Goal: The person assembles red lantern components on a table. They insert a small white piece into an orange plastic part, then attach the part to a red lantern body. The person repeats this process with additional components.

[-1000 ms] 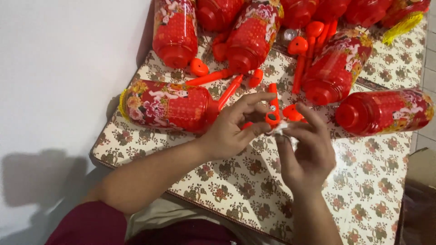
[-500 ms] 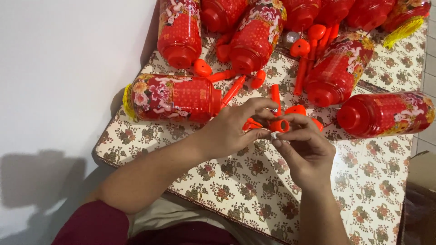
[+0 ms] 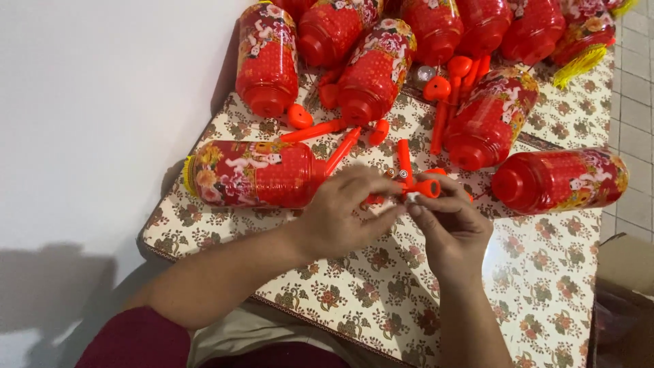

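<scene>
- The left hand (image 3: 344,215) is curled over a small orange plastic part (image 3: 417,188), with its fingers pinching one end of it.
- The right hand (image 3: 449,228) is bent too, and its fingertips (image 3: 417,208) press on the same part from below and from the side.
- The part is held just above the table (image 3: 545,272), in the middle, between the two hands. Most of it is hidden by fingers, so its full shape cannot be told.
- The table has a cover with a brown flower pattern.
- A red lantern with flowers (image 3: 252,174) lies on its side just beside the left hand.
- Another red lantern (image 3: 558,180) lies on its side near the right hand.
- More red lanterns (image 3: 375,65) lie at the far end of the table.
- Loose orange sticks (image 3: 344,150) and little orange caps (image 3: 300,117) lie between the lanterns.
- A yellow tassel (image 3: 579,65) shows at the far right corner.
</scene>
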